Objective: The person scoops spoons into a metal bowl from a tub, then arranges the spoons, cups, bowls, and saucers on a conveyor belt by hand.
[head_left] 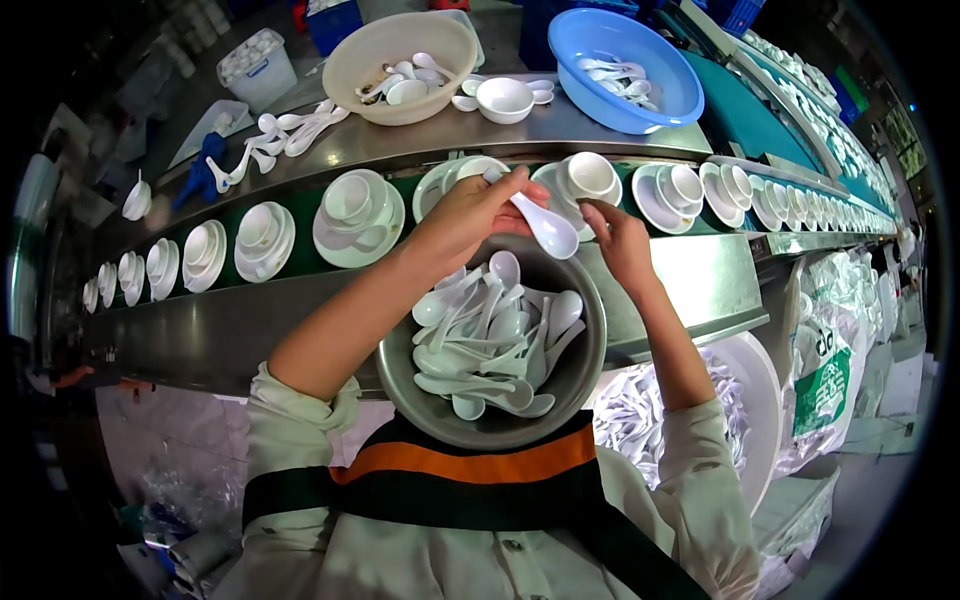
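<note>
My left hand [470, 212] is closed around the handle of a white soup spoon [548, 230], whose bowl points right and down over the steel basin. My right hand [622, 240] has its fingers curled and drawn together at the front edge of a stack of white dishes with a cup [590, 174] on top. Whether something small is between those fingers I cannot make out. Behind my left hand another dish stack [432, 190] is partly hidden. Below both hands, the steel basin [592, 370] holds many loose white spoons [490, 340].
A green conveyor belt [300, 262] carries a row of stacked dishes. Behind it stand a beige basin [400, 40] and a blue basin [690, 95] with spoons, and a white bowl [505, 98]. Lower right is a large white tub [765, 400] of spoons.
</note>
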`<state>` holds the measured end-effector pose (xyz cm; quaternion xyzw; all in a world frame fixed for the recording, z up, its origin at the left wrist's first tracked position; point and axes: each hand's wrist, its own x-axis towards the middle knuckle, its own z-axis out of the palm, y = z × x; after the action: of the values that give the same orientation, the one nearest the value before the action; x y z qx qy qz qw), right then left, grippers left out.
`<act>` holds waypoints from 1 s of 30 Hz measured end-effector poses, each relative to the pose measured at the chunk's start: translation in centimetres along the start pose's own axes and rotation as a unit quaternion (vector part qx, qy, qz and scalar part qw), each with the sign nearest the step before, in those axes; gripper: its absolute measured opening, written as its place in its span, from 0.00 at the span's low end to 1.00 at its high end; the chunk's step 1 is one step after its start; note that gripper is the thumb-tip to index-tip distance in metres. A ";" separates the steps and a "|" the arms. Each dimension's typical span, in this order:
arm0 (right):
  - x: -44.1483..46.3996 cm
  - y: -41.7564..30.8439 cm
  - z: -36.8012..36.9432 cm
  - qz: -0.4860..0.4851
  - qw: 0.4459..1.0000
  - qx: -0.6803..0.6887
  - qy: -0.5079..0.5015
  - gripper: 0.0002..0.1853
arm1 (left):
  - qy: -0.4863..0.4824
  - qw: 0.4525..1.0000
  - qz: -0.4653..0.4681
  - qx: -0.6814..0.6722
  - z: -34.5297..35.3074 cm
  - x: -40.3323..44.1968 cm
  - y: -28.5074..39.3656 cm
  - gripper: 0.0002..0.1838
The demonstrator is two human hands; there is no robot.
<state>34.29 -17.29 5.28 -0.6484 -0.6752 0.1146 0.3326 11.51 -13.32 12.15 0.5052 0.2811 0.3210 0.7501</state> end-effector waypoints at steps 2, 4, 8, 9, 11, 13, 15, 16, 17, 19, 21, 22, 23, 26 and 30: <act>-0.5 -3.3 -2.1 0.057 0.948 0.312 -0.040 0.17 | 0.001 1.000 0.019 -0.012 0.7 1.0 -0.4 0.23; -1.1 -3.9 -3.4 0.074 0.935 0.344 -0.053 0.15 | -0.002 0.999 0.034 -0.034 1.6 2.1 -1.0 0.23; -0.7 -0.7 -4.7 0.114 0.954 0.275 -0.036 0.11 | 0.073 0.943 0.127 0.299 0.7 1.7 -2.0 0.19; -0.6 1.4 -4.8 0.140 0.963 0.231 -0.001 0.10 | 0.052 0.896 0.072 0.436 0.3 0.1 -0.9 0.19; -0.5 5.9 -4.5 0.162 0.976 0.147 0.020 0.10 | -0.010 0.765 0.009 0.644 -0.5 -3.0 -0.2 0.18; -0.2 9.2 -3.5 0.214 0.971 0.107 -0.006 0.11 | -0.049 0.699 -0.002 0.713 -0.8 -4.9 -2.4 0.17; 0.2 9.3 -2.5 0.235 0.966 0.110 -0.018 0.13 | -0.060 0.623 -0.038 0.779 -1.3 -5.5 -4.3 0.11; 0.4 8.0 -2.8 0.223 0.972 0.072 -0.034 0.14 | -0.055 0.623 -0.038 0.780 -1.7 -5.5 -4.3 0.11; 0.3 6.8 -3.0 0.214 0.975 0.036 -0.052 0.14 | -0.047 0.666 -0.025 0.744 -2.2 -5.6 -4.1 0.09; -0.1 4.7 -3.5 0.129 0.991 0.001 -0.017 0.14 | -0.040 0.707 -0.016 0.706 -2.4 -5.5 -3.0 0.07; -0.5 1.1 -4.9 0.079 0.996 0.031 -0.029 0.15 | -0.016 0.810 -0.092 0.578 -1.9 -5.2 -0.5 0.10; -0.7 -1.0 -5.6 0.082 0.988 0.112 -0.068 0.16 | -0.014 0.836 -0.065 0.544 -1.9 -4.8 0.2 0.09; -1.0 -2.7 -5.8 0.087 0.972 0.193 -0.107 0.17 | -0.010 0.860 -0.039 0.509 -1.9 -4.2 0.9 0.09; -2.3 -7.0 -4.5 -0.043 0.937 0.311 -0.153 0.20 | 0.005 0.960 0.018 0.278 0.5 -2.1 1.8 0.08; -2.5 -6.8 -2.8 0.038 0.919 0.380 -0.100 0.16 | 0.039 0.994 0.068 0.076 2.3 -0.4 0.5 0.11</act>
<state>30.35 -21.38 10.62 -0.4839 -0.5855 0.4389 0.4800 12.85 -14.82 13.44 0.5660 0.2985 0.3681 0.6746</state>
